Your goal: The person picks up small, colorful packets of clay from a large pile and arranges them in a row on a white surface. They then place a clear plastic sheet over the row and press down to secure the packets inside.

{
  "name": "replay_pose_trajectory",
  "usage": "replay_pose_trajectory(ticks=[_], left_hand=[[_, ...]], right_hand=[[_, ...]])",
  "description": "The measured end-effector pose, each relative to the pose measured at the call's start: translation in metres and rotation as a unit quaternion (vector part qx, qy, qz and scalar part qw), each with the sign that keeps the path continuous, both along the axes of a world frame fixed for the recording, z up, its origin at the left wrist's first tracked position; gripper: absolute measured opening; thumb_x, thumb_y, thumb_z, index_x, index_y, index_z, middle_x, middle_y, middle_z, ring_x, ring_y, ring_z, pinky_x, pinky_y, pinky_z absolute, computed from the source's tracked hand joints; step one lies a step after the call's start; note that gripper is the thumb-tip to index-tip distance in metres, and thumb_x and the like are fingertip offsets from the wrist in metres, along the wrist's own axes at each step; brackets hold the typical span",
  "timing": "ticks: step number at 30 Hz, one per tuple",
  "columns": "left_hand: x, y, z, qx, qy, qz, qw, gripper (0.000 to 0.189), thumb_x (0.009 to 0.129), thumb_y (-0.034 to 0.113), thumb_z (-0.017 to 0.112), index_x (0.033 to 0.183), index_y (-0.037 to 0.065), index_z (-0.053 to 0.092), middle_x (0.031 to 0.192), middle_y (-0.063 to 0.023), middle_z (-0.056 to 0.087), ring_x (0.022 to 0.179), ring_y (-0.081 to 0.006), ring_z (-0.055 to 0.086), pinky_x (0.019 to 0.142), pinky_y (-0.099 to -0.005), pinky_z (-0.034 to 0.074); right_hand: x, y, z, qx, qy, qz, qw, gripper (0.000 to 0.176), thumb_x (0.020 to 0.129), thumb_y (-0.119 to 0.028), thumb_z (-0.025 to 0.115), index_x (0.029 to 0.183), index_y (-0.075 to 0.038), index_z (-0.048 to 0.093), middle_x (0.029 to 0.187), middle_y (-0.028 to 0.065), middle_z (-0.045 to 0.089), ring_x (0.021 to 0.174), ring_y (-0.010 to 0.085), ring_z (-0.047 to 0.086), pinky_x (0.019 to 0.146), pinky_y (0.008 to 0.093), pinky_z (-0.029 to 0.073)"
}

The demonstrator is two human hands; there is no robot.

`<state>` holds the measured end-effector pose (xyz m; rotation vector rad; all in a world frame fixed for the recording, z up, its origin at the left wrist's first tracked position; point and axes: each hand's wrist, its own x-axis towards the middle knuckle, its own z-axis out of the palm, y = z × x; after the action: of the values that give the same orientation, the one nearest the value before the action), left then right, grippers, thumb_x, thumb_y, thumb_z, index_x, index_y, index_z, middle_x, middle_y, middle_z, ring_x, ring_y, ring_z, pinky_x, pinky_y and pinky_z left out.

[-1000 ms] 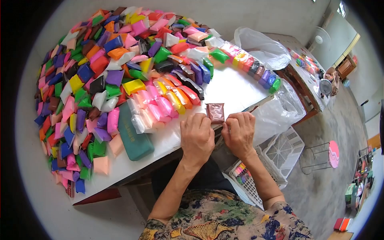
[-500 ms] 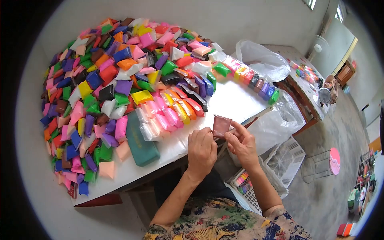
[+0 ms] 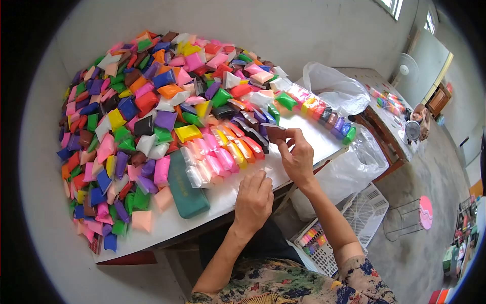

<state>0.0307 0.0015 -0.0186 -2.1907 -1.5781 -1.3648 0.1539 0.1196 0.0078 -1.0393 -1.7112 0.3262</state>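
My right hand (image 3: 297,156) pinches a small brown packet (image 3: 275,133) by its edge, above the table beside the lined-up packets. My left hand (image 3: 254,200) is closed at the front edge of the white table (image 3: 223,195), with its back to me; whether anything is in its fingers is hidden. Just beyond it lie neat overlapping rows of packets (image 3: 215,154) in pale pink, pink, yellow, orange, black and purple. A green box (image 3: 185,190) stands at their left.
A big heap of coloured packets (image 3: 147,101) covers the table's left and back. At the right lie a packed strip of colours (image 3: 329,119) and clear plastic bags (image 3: 336,86). White crates (image 3: 367,210) and a pink-topped stool (image 3: 425,213) stand on the floor.
The brown packet has left my left hand and moved forward in my right hand, towards the rows. My left hand has stayed near the table edge, lowering slightly.
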Motion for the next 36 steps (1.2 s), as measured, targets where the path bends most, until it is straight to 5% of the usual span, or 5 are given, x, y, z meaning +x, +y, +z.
replay_pose_trajectory(ticks=[6, 18, 26, 30, 36], left_hand=[[0.000, -0.001, 0.001, -0.007, 0.014, -0.004, 1.000, 0.022, 0.079, 0.000, 0.066, 0.101, -0.001, 0.062, 0.111, -0.0147, 0.060, 0.098, -0.0345, 0.057, 0.088, -0.0435, 0.046], [-0.007, -0.005, 0.012, -0.045, -0.005, -0.052, 0.998, 0.020, 0.081, 0.003, 0.066, 0.100, 0.000, 0.063, 0.110, -0.0155, 0.059, 0.100, -0.0339, 0.056, 0.089, -0.0433, 0.046], [-0.025, 0.001, 0.020, -0.080, -0.012, -0.102, 0.991, 0.013, 0.085, 0.005, 0.065, 0.096, 0.000, 0.063, 0.105, -0.0138, 0.061, 0.098, -0.0322, 0.058, 0.090, -0.0419, 0.047], [-0.029, 0.000, 0.014, -0.068, -0.064, -0.120, 0.988, 0.012, 0.085, 0.006, 0.066, 0.095, 0.000, 0.063, 0.104, -0.0133, 0.061, 0.097, -0.0319, 0.059, 0.090, -0.0417, 0.047], [-0.025, 0.001, 0.011, -0.058, -0.082, -0.108, 0.989, 0.011, 0.085, 0.006, 0.066, 0.095, 0.000, 0.063, 0.105, -0.0136, 0.062, 0.099, -0.0321, 0.060, 0.091, -0.0419, 0.046]], right_hand=[[-0.001, 0.005, -0.010, -0.018, -0.104, -0.003, 0.994, 0.020, 0.083, -0.014, 0.070, 0.098, -0.003, 0.064, 0.089, 0.0138, 0.069, 0.085, 0.0325, 0.065, 0.076, 0.0445, 0.050], [-0.007, 0.004, -0.013, 0.083, -0.219, -0.015, 0.972, 0.026, 0.086, -0.008, 0.066, 0.111, -0.002, 0.067, 0.095, 0.0114, 0.069, 0.088, 0.0302, 0.063, 0.078, 0.0411, 0.051], [0.007, 0.006, -0.015, 0.064, -0.167, 0.039, 0.983, 0.026, 0.088, -0.003, 0.062, 0.113, -0.003, 0.068, 0.102, 0.0143, 0.068, 0.095, 0.0324, 0.064, 0.082, 0.0402, 0.052], [0.016, 0.011, -0.013, -0.010, -0.055, 0.098, 0.994, 0.020, 0.088, 0.003, 0.060, 0.105, 0.001, 0.069, 0.097, 0.0162, 0.068, 0.079, 0.0290, 0.067, 0.072, 0.0368, 0.053], [-0.016, 0.024, 0.055, 0.108, -0.067, 0.071, 0.989, 0.008, 0.089, 0.000, 0.064, 0.096, 0.001, 0.066, 0.086, 0.0135, 0.066, 0.070, 0.0281, 0.065, 0.063, 0.0361, 0.051]])
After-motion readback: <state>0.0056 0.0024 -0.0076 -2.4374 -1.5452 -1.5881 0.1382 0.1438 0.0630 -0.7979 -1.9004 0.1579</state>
